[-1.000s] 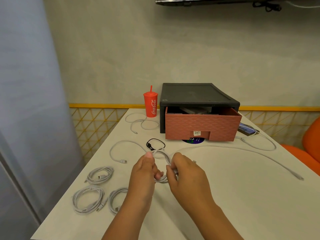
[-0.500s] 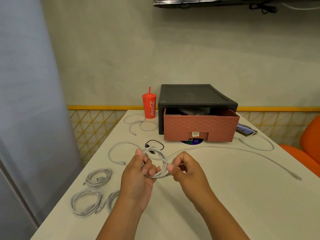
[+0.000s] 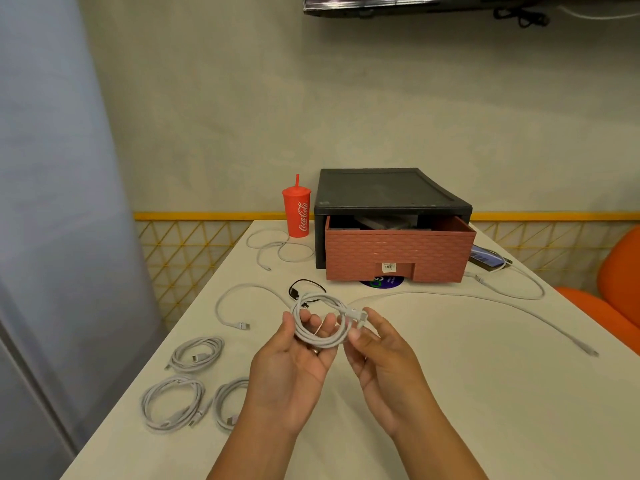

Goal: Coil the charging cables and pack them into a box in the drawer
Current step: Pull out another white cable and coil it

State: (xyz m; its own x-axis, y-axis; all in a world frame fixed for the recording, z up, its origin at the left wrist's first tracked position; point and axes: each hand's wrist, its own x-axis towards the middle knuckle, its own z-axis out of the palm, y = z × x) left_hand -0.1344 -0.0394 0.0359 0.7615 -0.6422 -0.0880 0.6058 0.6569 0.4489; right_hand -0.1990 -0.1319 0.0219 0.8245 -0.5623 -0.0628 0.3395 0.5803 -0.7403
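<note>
My hands [image 3: 332, 344] gripped a fourth coil [image 3: 320, 322]; three coils [image 3: 195, 353] lay left of it, several cables [image 3: 467, 301] remained loose, nothing packed.

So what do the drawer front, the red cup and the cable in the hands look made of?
Drawer front: looks like moulded plastic, matte terracotta, with a pressed woven pattern. Red cup: likely plastic, smooth with a slight sheen, printed logo and matching straw. Cable, looped in the left hand and pinched by the right hand: flexible white rubbery sheath, matte; the plug looks like hard plastic.
</note>
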